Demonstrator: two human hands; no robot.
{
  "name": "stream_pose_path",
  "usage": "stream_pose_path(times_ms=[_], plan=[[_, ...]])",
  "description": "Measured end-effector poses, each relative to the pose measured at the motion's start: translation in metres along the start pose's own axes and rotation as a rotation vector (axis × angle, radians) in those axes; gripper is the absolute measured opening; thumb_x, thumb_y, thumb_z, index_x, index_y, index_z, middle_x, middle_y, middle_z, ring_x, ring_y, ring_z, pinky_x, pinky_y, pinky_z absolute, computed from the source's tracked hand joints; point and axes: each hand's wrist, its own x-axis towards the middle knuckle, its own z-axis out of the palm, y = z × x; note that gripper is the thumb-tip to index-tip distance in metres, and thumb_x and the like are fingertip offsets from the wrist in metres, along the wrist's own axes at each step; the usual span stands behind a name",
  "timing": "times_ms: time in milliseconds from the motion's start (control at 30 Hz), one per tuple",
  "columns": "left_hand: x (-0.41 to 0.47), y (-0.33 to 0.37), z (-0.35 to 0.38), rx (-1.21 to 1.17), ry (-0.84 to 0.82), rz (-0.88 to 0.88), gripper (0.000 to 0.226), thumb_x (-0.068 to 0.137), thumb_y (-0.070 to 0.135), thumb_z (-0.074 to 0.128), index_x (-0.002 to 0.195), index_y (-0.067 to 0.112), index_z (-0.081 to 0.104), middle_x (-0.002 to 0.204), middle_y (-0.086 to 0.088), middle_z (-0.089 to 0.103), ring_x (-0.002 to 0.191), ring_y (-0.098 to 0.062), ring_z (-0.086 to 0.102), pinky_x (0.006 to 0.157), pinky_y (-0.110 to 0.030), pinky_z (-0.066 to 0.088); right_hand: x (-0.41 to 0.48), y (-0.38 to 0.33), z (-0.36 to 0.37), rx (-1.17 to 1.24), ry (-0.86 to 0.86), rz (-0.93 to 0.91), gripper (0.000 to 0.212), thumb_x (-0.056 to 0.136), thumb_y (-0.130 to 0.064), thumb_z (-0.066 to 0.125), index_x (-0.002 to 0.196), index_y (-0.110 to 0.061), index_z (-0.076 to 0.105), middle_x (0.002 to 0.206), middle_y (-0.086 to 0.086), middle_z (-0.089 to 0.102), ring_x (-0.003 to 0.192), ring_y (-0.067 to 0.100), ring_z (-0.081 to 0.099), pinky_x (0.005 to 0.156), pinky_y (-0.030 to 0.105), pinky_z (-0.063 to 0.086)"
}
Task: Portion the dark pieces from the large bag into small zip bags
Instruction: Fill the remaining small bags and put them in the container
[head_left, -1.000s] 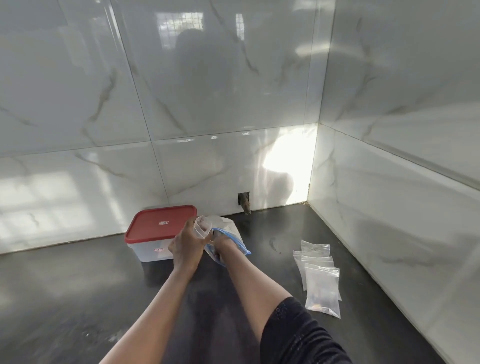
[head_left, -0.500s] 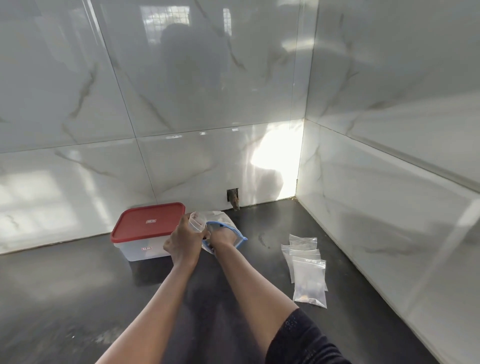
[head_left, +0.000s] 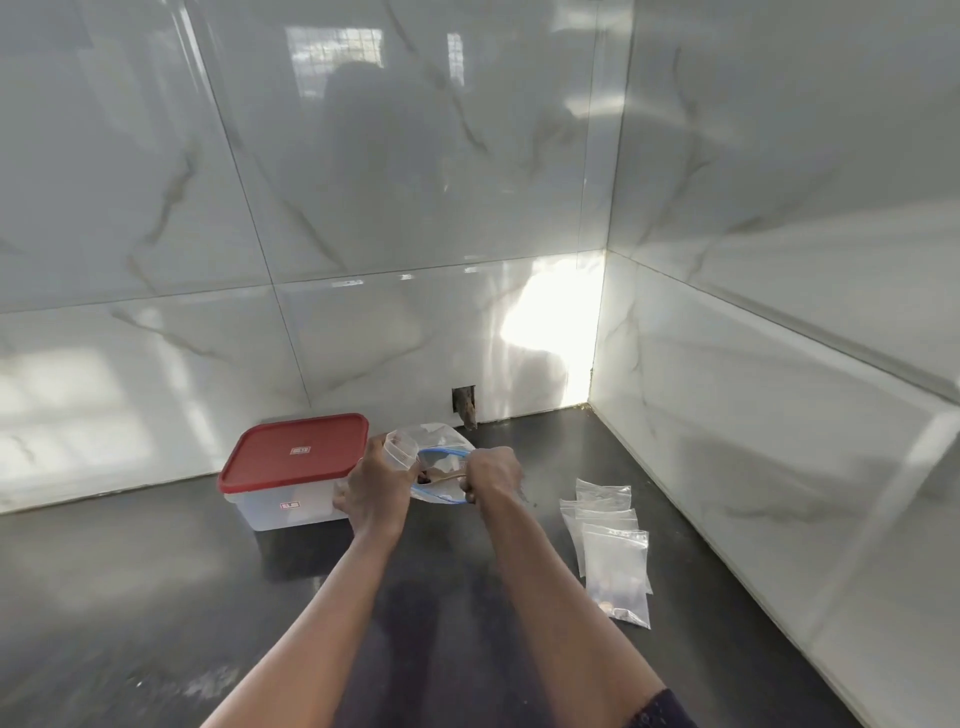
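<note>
At the back edge of the dark surface (head_left: 156, 597) stands a red-lidded container (head_left: 293, 470). Beside it, the clear, blue-rimmed large bag (head_left: 441, 437) holds a few dark pieces (head_left: 423, 475). The right hand (head_left: 491, 475) has its grip curled round a brown handle (head_left: 447, 477). The left hand (head_left: 374, 488) has its grip pinching a small zip bag (head_left: 401, 452). More small bags (head_left: 615, 561) lie near the right edge.

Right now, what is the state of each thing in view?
Box: lid on.
Large bag: open.
Small bag: open, held by left hand.
Spoon: gripped by right hand, tip in large bag.
Spare bags: lying flat; nearest holds some pieces.
</note>
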Motion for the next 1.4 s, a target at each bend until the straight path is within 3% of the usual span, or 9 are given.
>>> stream_pose_path(times_ms=[100,200,467,700,833,900,1000,1267,1400], plan=[[0.000,0.006,-0.001,0.006,-0.011,-0.001,0.046,0.080,0.040,0.065,0.121,0.021,0.053,0.109,-0.010,0.066,0.107,-0.032,0.057,0.096,-0.045,0.034,-0.003,-0.010,-0.018,-0.049,-0.010,-0.039,0.025,0.082,0.003,0.039,0.063,0.000,0.055,0.052,0.012,0.050,0.037,0.018,0.043,0.032,0.016,0.031],[0.002,0.006,0.000,-0.014,-0.023,-0.013,0.042,0.082,0.035,0.063,0.120,0.023,0.052,0.109,-0.008,0.066,0.107,-0.030,0.057,0.099,-0.048,0.033,-0.002,-0.022,-0.034,-0.101,-0.037,-0.057,0.028,0.081,0.004,0.036,0.058,0.000,0.052,0.051,0.013,0.050,0.037,0.017,0.040,0.032,0.015,0.029],[0.008,0.003,-0.003,-0.069,-0.023,-0.006,0.048,0.080,0.036,0.067,0.122,0.021,0.051,0.112,-0.009,0.065,0.109,-0.032,0.056,0.094,-0.045,0.032,-0.015,-0.061,-0.085,-0.130,-0.215,-0.084,0.033,0.089,0.007,0.030,0.064,0.001,0.051,0.053,0.009,0.043,0.034,0.011,0.030,0.032,0.011,0.019],[0.007,-0.002,0.006,-0.078,-0.042,0.011,0.049,0.078,0.036,0.068,0.122,0.023,0.050,0.112,-0.004,0.065,0.108,-0.029,0.057,0.095,-0.047,0.035,-0.043,-0.082,-0.073,-0.113,-0.194,-0.308,0.024,0.087,0.008,0.039,0.087,0.005,0.063,0.053,0.009,0.046,0.030,0.009,0.038,0.033,0.015,0.028],[0.008,-0.004,0.006,-0.065,-0.053,0.018,0.050,0.077,0.034,0.068,0.122,0.024,0.049,0.112,-0.003,0.064,0.108,-0.029,0.056,0.096,-0.048,0.036,-0.043,-0.085,-0.049,-0.441,-0.120,-0.420,0.029,0.091,-0.007,0.044,0.109,0.003,0.063,0.082,0.013,0.063,0.066,0.022,0.055,0.063,0.030,0.050],[0.008,-0.004,0.003,-0.054,-0.048,0.017,0.050,0.078,0.033,0.068,0.123,0.024,0.048,0.113,-0.004,0.064,0.109,-0.029,0.055,0.097,-0.048,0.036,-0.046,-0.082,-0.040,-0.517,-0.105,-0.500,0.030,0.084,-0.003,0.044,0.103,0.004,0.067,0.095,0.019,0.068,0.071,0.021,0.053,0.065,0.030,0.048],[0.007,-0.002,-0.004,-0.047,-0.046,0.013,0.055,0.080,0.033,0.067,0.129,0.022,0.045,0.117,-0.007,0.061,0.114,-0.031,0.052,0.095,-0.044,0.033,-0.056,-0.078,-0.032,-0.532,-0.117,-0.599,0.033,0.078,0.002,0.041,0.089,0.005,0.071,0.084,0.019,0.065,0.061,0.023,0.049,0.055,0.026,0.043],[0.012,-0.004,-0.008,-0.074,-0.045,-0.015,0.059,0.080,0.035,0.066,0.131,0.019,0.043,0.122,-0.008,0.059,0.117,-0.033,0.050,0.095,-0.045,0.032,-0.071,-0.078,-0.022,-0.646,-0.121,-0.705,0.030,0.087,0.000,0.047,0.100,-0.007,0.073,0.107,0.014,0.063,0.082,0.029,0.063,0.067,0.025,0.045],[0.021,-0.008,-0.010,-0.095,-0.001,-0.044,0.047,0.081,0.034,0.064,0.123,0.019,0.048,0.112,-0.008,0.063,0.110,-0.033,0.054,0.090,-0.044,0.035,-0.079,-0.086,-0.032,-0.639,-0.022,-0.640,0.022,0.084,0.001,0.041,0.078,-0.003,0.062,0.082,0.012,0.051,0.074,0.033,0.053,0.054,0.024,0.040]])
